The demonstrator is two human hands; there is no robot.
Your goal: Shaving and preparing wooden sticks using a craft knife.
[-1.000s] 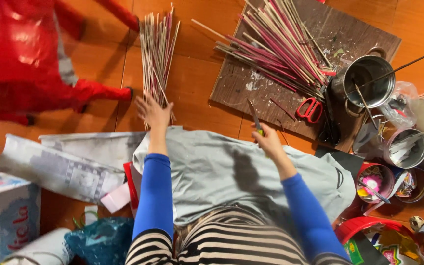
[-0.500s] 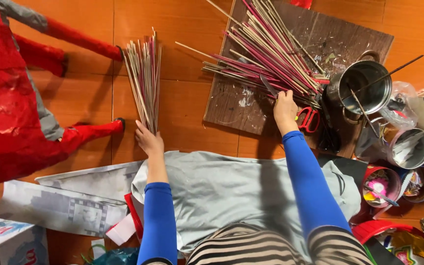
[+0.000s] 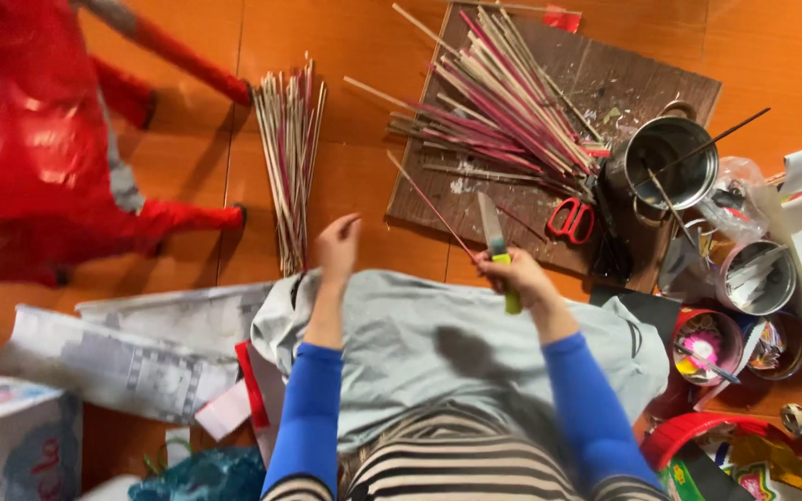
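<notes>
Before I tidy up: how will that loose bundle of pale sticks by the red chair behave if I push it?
The stick bundle lies untied and fanned out on the floor, so it would probably scatter. The sticks look thin and round, so likely light and apt to roll.

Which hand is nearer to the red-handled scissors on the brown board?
The right hand, holding a green-handled knife and a thin stick, is just below-left of the red-handled scissors. The left hand is farther left, beside the pale stick bundle.
</notes>
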